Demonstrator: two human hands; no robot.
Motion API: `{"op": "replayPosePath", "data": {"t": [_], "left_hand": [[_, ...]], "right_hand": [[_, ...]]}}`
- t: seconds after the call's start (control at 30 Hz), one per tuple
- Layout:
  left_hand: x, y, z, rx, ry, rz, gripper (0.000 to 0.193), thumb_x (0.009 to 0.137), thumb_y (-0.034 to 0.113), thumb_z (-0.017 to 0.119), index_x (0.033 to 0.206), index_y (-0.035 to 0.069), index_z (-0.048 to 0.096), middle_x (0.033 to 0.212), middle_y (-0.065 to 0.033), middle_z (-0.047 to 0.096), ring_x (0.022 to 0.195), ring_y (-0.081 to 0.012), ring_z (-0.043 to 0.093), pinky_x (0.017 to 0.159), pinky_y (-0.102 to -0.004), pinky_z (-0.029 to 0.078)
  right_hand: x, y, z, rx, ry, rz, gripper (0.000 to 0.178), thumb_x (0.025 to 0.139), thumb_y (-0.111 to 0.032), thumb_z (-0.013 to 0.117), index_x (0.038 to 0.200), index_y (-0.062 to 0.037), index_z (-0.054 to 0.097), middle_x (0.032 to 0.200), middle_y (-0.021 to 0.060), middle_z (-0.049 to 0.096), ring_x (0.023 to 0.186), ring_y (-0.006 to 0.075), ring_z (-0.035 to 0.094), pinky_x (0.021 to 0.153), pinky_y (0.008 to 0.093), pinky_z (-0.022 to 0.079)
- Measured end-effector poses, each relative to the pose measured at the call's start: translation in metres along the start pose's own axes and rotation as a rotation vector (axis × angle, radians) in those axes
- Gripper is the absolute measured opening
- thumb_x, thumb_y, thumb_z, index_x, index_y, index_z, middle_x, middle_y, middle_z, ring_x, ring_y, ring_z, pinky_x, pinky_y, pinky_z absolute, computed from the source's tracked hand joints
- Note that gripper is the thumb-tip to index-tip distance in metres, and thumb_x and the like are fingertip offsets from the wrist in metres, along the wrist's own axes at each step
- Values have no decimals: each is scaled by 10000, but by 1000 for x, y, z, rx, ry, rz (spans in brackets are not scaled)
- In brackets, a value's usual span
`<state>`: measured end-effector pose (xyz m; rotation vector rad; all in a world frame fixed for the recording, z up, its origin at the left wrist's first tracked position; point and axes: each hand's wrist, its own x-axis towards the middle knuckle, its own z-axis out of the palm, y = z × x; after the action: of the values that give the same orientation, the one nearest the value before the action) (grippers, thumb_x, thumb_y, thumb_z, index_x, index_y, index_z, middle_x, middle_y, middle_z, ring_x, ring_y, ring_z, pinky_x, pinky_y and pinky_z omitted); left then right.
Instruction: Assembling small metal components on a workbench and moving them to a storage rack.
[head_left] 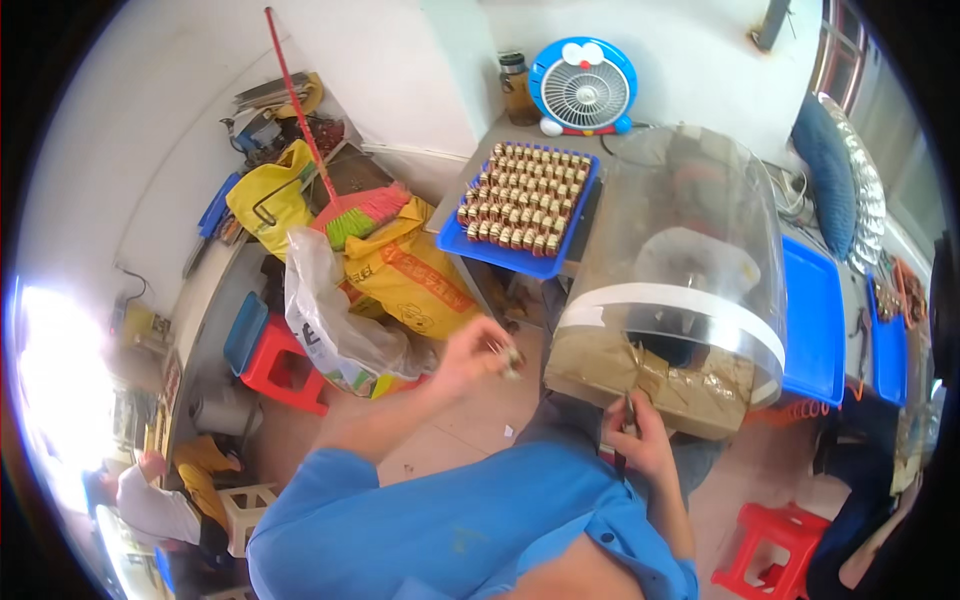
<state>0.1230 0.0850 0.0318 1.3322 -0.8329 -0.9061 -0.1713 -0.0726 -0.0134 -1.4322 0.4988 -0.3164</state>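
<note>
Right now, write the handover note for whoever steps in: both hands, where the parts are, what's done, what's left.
Left hand: raised, pinching one small metal part in its fingertips.
Right hand: low by the cardboard-wrapped base of the clear domed cover, gripping a thin dark tool.
Done: blue tray on the table holds rows of small brass-coloured parts, nearly full.
Left: the part in hand is not in the tray yet; a second blue tray right of the cover looks bare.

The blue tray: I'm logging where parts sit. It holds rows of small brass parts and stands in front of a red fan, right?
Not quite: the head view shows the fan is blue and white, not red. The blue tray does hold rows of small brass parts in front of it.
</note>
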Motion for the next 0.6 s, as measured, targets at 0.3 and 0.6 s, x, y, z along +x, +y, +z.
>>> {"op": "replayPosePath", "data": {"t": [0.3,0.6], "left_hand": [[146,-20,-186,399,613,202,143,812,-13,649,939,18,591,837,-53,634,761,-150,633,689,-307,520],[188,-55,-159,859,491,332,344,728,31,664,1071,44,651,1037,-128,649,1001,-252,650,885,-349,508]], "right_hand": [[-45,29,-10,162,130,77,350,715,-37,693,1031,-50,542,844,18,555,757,113,545,665,247,457],[-91,41,-40,208,343,112,368,710,-27,693,1048,-48,550,785,10,573,658,107,539,587,255,448]]}}
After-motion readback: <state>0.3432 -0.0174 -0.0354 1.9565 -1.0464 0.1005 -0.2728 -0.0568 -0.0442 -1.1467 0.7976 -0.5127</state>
